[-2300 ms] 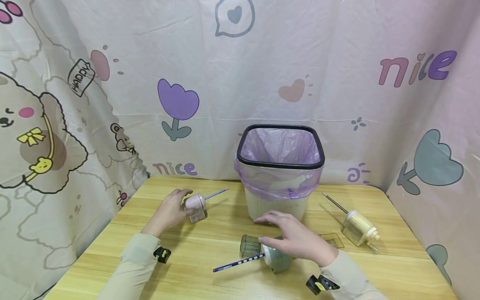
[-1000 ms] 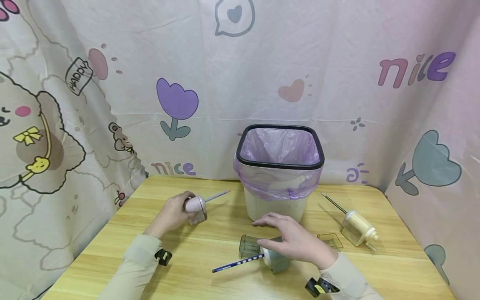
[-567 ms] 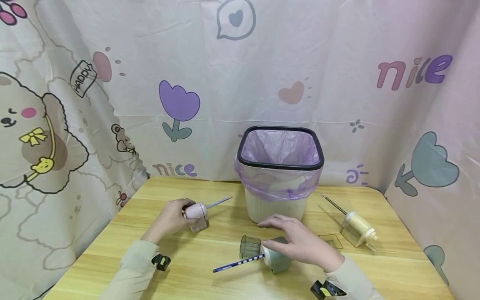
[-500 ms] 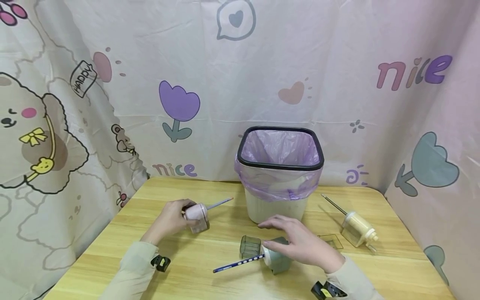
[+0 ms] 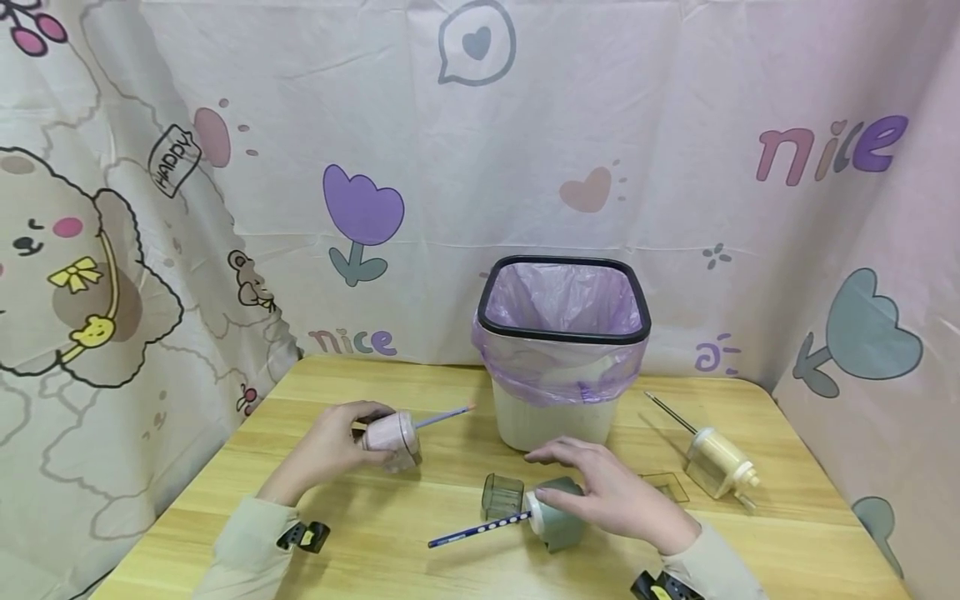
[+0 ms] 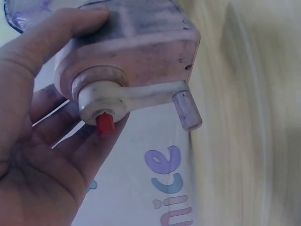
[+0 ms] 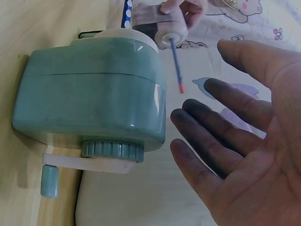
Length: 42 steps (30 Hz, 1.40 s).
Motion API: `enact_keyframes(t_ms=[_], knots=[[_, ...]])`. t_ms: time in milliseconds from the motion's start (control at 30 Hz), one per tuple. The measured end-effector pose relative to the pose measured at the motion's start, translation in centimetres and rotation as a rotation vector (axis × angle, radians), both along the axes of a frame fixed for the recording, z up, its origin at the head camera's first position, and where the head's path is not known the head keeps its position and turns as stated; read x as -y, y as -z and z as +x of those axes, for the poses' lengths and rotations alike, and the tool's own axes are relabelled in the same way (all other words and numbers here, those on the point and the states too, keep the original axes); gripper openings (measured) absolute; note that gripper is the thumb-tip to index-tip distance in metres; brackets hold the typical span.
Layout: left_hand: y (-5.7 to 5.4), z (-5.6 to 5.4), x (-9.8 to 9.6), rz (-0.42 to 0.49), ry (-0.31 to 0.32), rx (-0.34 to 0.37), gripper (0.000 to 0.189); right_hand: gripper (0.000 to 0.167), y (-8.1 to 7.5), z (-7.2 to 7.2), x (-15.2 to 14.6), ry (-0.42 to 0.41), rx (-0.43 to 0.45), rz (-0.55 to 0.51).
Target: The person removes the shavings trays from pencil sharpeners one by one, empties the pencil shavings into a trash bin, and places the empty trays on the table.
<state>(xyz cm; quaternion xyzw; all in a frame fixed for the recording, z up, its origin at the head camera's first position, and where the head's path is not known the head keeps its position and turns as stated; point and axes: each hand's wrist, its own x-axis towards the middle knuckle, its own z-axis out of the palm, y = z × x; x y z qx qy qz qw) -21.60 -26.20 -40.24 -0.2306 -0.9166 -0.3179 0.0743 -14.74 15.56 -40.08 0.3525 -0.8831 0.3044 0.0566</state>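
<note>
Head view: left arm reaches forward across the table (image 5: 390, 550), left hand (image 5: 333, 442) wrapped around pink sharpener (image 5: 388, 440), thumb on near side, tilted; can't tell if its base touches the tabletop. Blue pencil (image 5: 442, 417) sticks out, pointing toward bin (image 5: 555, 417). Right arm comes in from lower right, right hand (image 5: 611, 492) palm down over green sharpener (image 5: 558, 518), fingers loosely extended, holding nothing. Dotted pencil (image 5: 480, 529) in green one, smoky clear container (image 5: 502, 497) just beside. Yellow sharpener (image 5: 722, 462) with dark pencil (image 5: 671, 412) at right, near a flat clear piece (image 5: 666, 487).

Left wrist view: one digit over top of pink sharpener, other fingers on the far side, clamped; crank (image 6: 150, 94) free of the hand, red stub (image 6: 105, 125) at its hub.

Right wrist view: palm visible, digits spread, gap between them and green sharpener; its crank (image 7: 87, 162) untouched
</note>
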Motion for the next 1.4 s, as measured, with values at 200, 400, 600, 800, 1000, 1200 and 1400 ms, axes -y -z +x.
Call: enact_keyframes(t_ms=[200,400,600,800,1000,1200,1400], knots=[[-0.9,1.2,0.3,0.017,0.000,-0.003,0.058,0.042,0.0,0.1,-0.1,-0.006,0.005,-0.001],[-1.7,2.1,0.1,0.053,0.023,0.027,0.059,0.042,-0.1,0.3,-0.4,0.007,0.013,0.004],[-2.4,2.5,-0.6,0.080,0.056,0.047,0.059,0.042,-0.1,0.4,-0.5,0.014,0.008,0.005],[-3.3,2.9,-1.6,0.098,0.090,0.032,0.057,0.042,0.0,0.5,-0.6,0.012,0.005,0.003],[-4.1,3.2,-2.6,0.125,0.117,0.018,0.056,0.046,0.0,0.5,-0.6,0.014,0.009,-0.009],[-4.7,3.2,-3.7,0.149,0.181,0.020,0.056,0.047,0.1,0.5,-0.6,0.022,0.014,-0.025],[-5.4,3.3,-4.8,0.161,0.194,0.033,0.057,0.048,0.2,0.4,-0.3,0.036,0.004,-0.036]])
